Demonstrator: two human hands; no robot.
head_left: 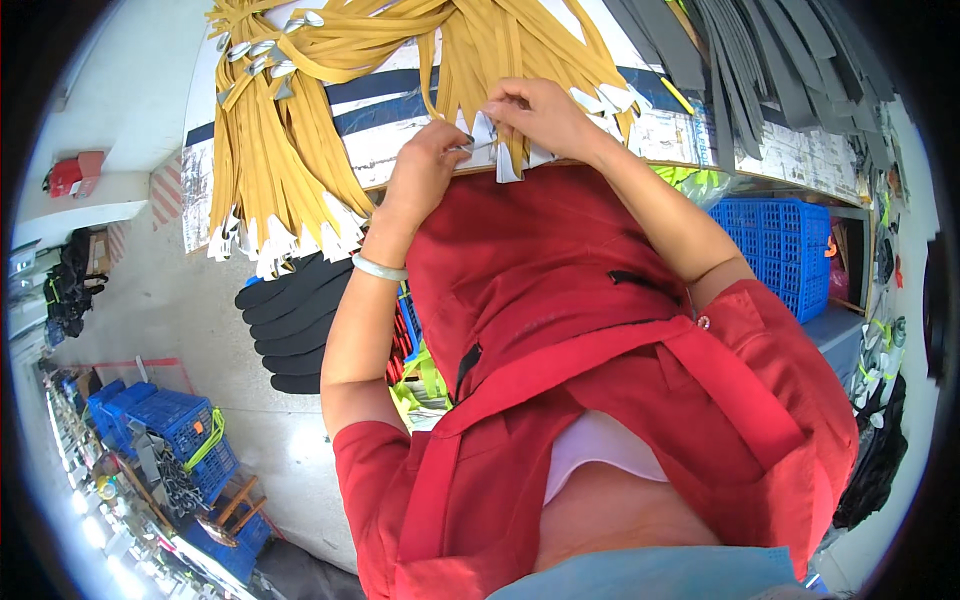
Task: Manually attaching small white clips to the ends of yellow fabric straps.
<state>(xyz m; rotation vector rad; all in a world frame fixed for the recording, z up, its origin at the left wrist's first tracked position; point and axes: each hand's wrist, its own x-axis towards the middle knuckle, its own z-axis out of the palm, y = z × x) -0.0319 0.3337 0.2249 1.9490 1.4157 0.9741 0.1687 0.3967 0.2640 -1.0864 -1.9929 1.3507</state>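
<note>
At the upper middle of the frame, one yellow zipper (497, 130) was pinched by the left hand (428, 160) and the right hand (540, 112) close together, and its small metal slider (466, 147) could probably be dropped if the grip was loosened.

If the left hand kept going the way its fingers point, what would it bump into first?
Probably the right hand. The left hand points up and to the right along the yellow strip both hands pinch at its white end, so the right fingers lie just ahead. Depth is hard to judge.

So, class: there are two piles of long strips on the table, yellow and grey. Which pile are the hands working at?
The yellow strips: both the left hand and right hand pinch their white-tipped ends; the grey strips lie untouched at right.
</note>
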